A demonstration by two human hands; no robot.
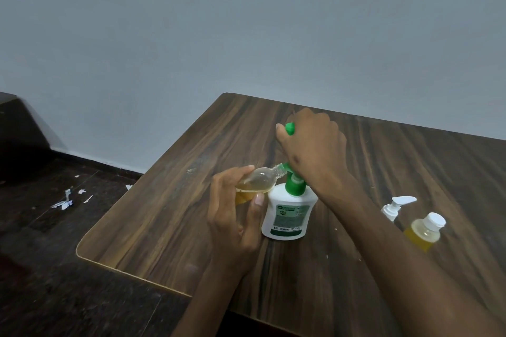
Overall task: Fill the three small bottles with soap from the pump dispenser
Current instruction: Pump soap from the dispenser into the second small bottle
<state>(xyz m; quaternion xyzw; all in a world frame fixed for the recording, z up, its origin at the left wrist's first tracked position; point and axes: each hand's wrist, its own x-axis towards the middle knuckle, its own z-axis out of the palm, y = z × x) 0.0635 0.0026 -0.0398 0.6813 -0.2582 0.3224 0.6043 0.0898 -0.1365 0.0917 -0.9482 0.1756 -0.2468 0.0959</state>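
Head view: a person's left hand (235, 216) grips a small clear bottle (257, 182), fingers and thumb curled round its lower body, holding it tilted on its side with the open neck up against the green nozzle of a white pump dispenser (287, 213). Amber soap pools in the lower part of the bottle — roughly the bottom half as it lies. The right hand (312, 142) sits over the dispenser's green pump head, fingers curled down around it; a small green piece (290, 128) shows at the fingertips, though what it belongs to cannot be told. The dispenser stands upright near the middle of a dark wood-grain table (191, 200). To the right, partly behind the right forearm, a second small bottle (425, 231) with a white cap holds amber liquid, and just beyond it a white pump top (398, 206) shows — its bottle is hidden by the arm. A grey wall rises behind the table; scraps of white paper (65, 201) lie on the dark floor at left.
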